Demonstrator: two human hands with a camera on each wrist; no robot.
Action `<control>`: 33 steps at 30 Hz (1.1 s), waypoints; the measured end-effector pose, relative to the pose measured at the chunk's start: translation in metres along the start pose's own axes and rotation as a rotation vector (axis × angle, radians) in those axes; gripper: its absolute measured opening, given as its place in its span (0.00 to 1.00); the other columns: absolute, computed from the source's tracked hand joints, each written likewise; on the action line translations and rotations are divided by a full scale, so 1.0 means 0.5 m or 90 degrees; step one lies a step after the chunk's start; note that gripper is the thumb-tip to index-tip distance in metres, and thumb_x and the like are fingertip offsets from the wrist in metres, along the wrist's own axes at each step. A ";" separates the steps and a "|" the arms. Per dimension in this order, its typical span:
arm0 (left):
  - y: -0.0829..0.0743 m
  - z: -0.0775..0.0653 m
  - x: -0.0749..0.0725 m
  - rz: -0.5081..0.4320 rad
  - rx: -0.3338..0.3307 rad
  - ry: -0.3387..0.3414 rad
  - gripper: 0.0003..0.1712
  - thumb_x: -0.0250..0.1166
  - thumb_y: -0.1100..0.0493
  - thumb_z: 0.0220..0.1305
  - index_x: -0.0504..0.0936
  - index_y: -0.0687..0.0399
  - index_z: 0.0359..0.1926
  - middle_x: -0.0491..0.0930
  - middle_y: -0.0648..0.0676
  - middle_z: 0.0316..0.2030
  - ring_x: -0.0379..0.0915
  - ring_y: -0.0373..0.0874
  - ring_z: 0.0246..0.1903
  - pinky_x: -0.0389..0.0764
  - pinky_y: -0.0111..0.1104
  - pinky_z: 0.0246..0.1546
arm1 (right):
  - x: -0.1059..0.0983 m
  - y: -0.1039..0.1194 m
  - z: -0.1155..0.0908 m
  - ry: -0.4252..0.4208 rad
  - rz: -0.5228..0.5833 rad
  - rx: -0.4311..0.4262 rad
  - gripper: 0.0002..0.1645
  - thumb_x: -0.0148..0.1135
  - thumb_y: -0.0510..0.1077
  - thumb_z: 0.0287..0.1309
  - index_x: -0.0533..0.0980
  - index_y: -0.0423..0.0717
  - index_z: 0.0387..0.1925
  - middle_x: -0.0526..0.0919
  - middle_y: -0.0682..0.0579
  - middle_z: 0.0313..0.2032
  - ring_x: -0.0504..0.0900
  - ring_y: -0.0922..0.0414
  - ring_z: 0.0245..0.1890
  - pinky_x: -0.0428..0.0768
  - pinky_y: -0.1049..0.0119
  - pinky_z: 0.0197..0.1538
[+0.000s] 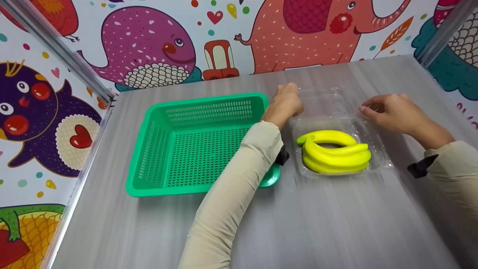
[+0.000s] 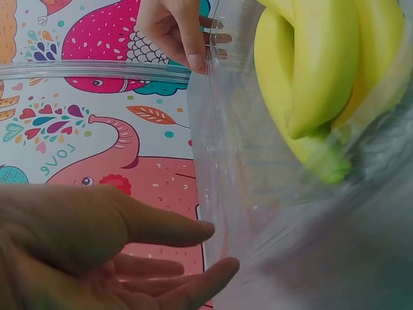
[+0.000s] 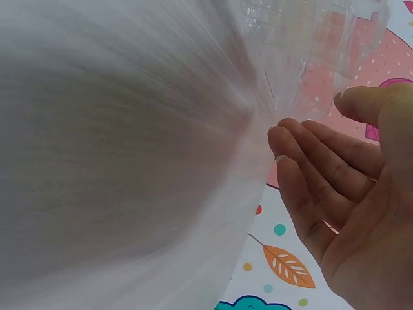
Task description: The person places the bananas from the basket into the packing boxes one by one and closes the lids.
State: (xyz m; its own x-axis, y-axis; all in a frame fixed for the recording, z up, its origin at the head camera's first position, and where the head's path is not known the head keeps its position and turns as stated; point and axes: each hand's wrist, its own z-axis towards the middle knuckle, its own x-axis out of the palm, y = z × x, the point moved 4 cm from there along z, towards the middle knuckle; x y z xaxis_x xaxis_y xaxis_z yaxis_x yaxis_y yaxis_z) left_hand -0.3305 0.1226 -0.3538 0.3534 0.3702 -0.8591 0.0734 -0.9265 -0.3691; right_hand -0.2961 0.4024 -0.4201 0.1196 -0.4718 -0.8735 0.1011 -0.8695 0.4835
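Observation:
A bunch of yellow bananas (image 1: 336,158) lies in a clear plastic clamshell box (image 1: 379,149), whose raised lid (image 1: 323,101) spreads toward the back wall. My left hand (image 1: 284,104) is at the lid's left side. In the left wrist view, its thumb and fingers (image 2: 193,294) stand apart, right at the plastic edge. On the opposite side, my right hand (image 1: 397,112) hovers by the box's back right corner. The right wrist view has that hand's fingers (image 3: 335,165) gently bent beside the clear plastic, thumb apart from them.
A green perforated basket (image 1: 136,160) stands left of the box, partly behind my left forearm. Under that sleeve peeks a rounded green piece (image 1: 272,177). Patterned walls border the grey table (image 1: 317,224) at the back and left, with metal posts (image 1: 65,52) at the corners.

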 end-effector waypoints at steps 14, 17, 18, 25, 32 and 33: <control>0.012 0.001 -0.001 -0.043 0.030 -0.023 0.27 0.75 0.61 0.69 0.79 0.48 0.66 0.82 0.51 0.54 0.80 0.43 0.47 0.90 0.31 0.51 | -0.012 0.002 -0.016 -0.042 0.028 0.000 0.33 0.68 0.63 0.72 0.84 0.43 0.64 0.91 0.37 0.54 0.89 0.41 0.49 0.84 0.78 0.34; 0.012 -0.003 -0.002 -0.052 0.038 -0.042 0.29 0.75 0.60 0.69 0.78 0.48 0.68 0.81 0.51 0.54 0.80 0.43 0.47 0.90 0.32 0.54 | -0.014 0.000 -0.018 -0.049 0.030 -0.003 0.32 0.70 0.60 0.71 0.83 0.43 0.64 0.91 0.36 0.54 0.88 0.40 0.50 0.82 0.81 0.34; 0.012 -0.003 -0.003 -0.054 0.040 -0.047 0.30 0.75 0.60 0.69 0.78 0.47 0.68 0.81 0.51 0.54 0.80 0.43 0.47 0.89 0.32 0.55 | -0.015 0.000 -0.019 -0.052 0.030 -0.004 0.32 0.70 0.60 0.71 0.83 0.43 0.64 0.91 0.36 0.54 0.88 0.40 0.50 0.82 0.82 0.34; 0.025 -0.006 -0.014 -0.093 0.062 -0.066 0.35 0.74 0.60 0.70 0.72 0.48 0.74 0.81 0.52 0.55 0.81 0.42 0.48 0.89 0.33 0.55 | -0.011 0.002 -0.024 -0.079 0.036 -0.012 0.29 0.74 0.53 0.69 0.83 0.41 0.63 0.91 0.36 0.51 0.88 0.40 0.48 0.78 0.85 0.34; 0.042 -0.007 -0.023 -0.121 0.090 -0.076 0.32 0.74 0.61 0.70 0.72 0.49 0.71 0.80 0.53 0.56 0.80 0.43 0.51 0.89 0.35 0.58 | -0.008 0.003 -0.036 -0.110 0.038 -0.003 0.29 0.75 0.55 0.68 0.83 0.43 0.63 0.91 0.37 0.50 0.89 0.42 0.46 0.78 0.87 0.35; 0.043 -0.007 -0.025 -0.120 0.094 -0.076 0.33 0.73 0.62 0.71 0.71 0.50 0.72 0.80 0.53 0.56 0.80 0.43 0.51 0.89 0.34 0.58 | -0.009 0.003 -0.037 -0.113 0.039 -0.003 0.29 0.75 0.55 0.68 0.83 0.43 0.62 0.91 0.37 0.50 0.89 0.43 0.46 0.78 0.87 0.35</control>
State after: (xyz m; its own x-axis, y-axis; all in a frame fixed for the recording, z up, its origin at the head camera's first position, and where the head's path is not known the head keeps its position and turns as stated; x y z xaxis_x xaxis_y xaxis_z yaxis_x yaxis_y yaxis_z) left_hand -0.3299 0.0976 -0.3499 0.2331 0.5489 -0.8027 -0.0123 -0.8237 -0.5669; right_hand -0.2781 0.4056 -0.4143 -0.0498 -0.5426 -0.8385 0.1040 -0.8378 0.5359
